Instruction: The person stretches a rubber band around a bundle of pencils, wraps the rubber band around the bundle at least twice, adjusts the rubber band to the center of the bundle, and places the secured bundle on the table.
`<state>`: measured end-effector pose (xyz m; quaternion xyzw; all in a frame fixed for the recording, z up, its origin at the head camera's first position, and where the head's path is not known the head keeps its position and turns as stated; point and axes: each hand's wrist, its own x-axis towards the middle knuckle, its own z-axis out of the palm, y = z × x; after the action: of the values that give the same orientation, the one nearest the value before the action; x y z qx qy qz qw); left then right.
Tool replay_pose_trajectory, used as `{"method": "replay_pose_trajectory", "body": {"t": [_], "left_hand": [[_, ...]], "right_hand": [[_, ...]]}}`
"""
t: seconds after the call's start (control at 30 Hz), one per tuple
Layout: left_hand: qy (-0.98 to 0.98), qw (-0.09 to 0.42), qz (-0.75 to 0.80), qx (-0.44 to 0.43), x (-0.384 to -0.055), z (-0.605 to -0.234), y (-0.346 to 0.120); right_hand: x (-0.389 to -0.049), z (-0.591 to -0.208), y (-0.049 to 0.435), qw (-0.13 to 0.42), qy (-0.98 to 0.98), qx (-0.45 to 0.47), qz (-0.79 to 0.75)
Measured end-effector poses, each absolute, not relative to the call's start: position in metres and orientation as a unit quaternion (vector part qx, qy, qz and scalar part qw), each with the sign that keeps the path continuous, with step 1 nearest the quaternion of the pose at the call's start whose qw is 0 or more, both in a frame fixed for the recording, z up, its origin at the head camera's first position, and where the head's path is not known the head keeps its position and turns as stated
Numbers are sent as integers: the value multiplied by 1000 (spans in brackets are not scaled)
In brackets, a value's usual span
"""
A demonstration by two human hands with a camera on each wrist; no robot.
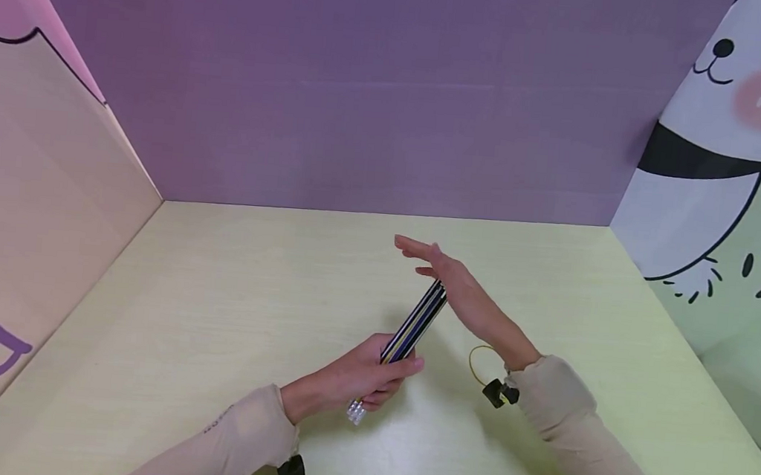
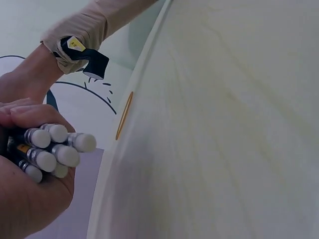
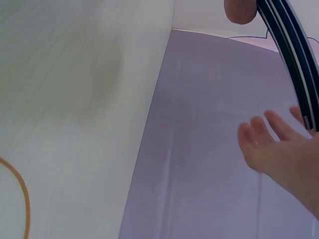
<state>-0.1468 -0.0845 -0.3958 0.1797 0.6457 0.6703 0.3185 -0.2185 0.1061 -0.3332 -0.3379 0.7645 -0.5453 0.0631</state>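
Pencils (image 1: 412, 322) bundled in left hand (image 1: 364, 373), ends apparently being evened

Bundle is held slanted above the tabletop (image 1: 215, 291), about midway between its left and right edges, short of the far edge. Fingers of the left hand are wrapped round the lower part; white eraser ends (image 2: 65, 155) are exposed below, not level with one another. Right hand (image 1: 462, 285) is held flat, fingers extended, gripping nothing, palm set at the upper ends; contact looks likely, can't be confirmed. Orange band (image 2: 124, 115) is seen loose on the tabletop, between bundle and right edge.

Step judged: upper ends being patted flush. Next, left grip should be eased just enough for pencils to slide even; then the band would presumably be picked up by the right hand and looped round.
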Motion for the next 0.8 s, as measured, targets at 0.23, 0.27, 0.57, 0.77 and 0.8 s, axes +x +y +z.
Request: {"method": "replay_pose_trajectory", "body": {"t": [0.23,0.27,0.57,0.77,0.8], "left_hand": [[657,331,647,200,-147,-393,-86],[654,335,648,200,-147,-393,-85],[631,336,671,197,-148,-390,-83],[600,358,687,199,-150,-390,-81],[596,361,689,200,-150,-389,-81]], "right_hand": [[-214,-335,105,124,792,-339,-492],[-214,-335,106,132,785,-347,-497],[-216,-328,108,121,721,-376,-569],[-214,-332,109,106,768,-389,-497],[-214,-333,109,113,768,-389,-496]]}}
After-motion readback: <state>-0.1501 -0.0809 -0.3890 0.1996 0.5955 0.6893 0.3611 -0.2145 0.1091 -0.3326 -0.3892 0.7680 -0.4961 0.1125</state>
